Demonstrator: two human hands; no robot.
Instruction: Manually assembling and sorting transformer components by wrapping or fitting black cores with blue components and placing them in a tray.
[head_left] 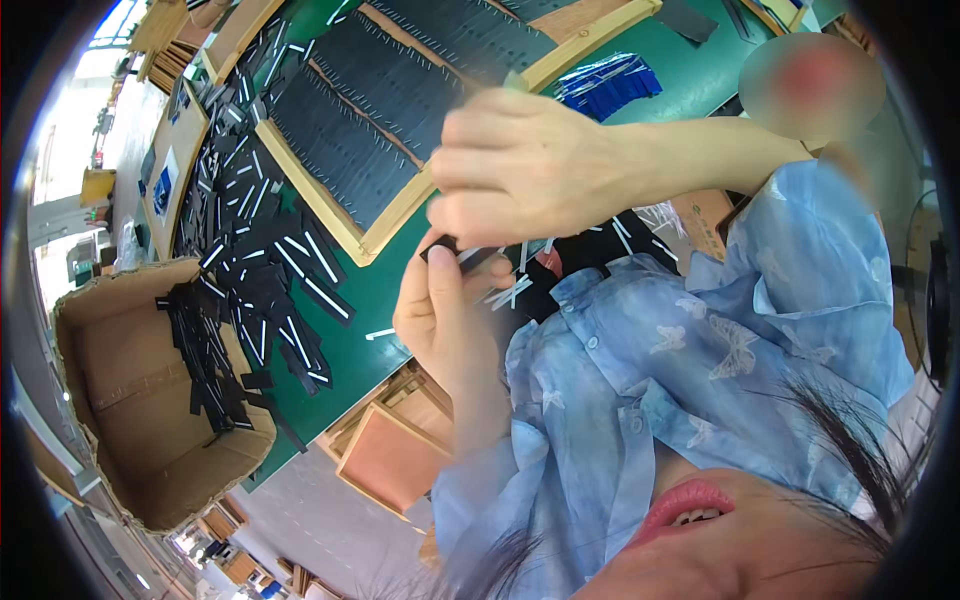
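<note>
a small black piece [438, 248] sits pinched in the left hand [440, 305], thumb on top, probably for steadiness; the right hand [530, 170] curls close at 1 o'clock (its fingertip grip, i cannot tell). black strips [268, 265] lie at 9 o'clock, seemingly for easy reach.

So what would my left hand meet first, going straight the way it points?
Beyond the dark piece your left hand pinches, probably your right hand, just above in the picture, though depth is unclear.
</note>
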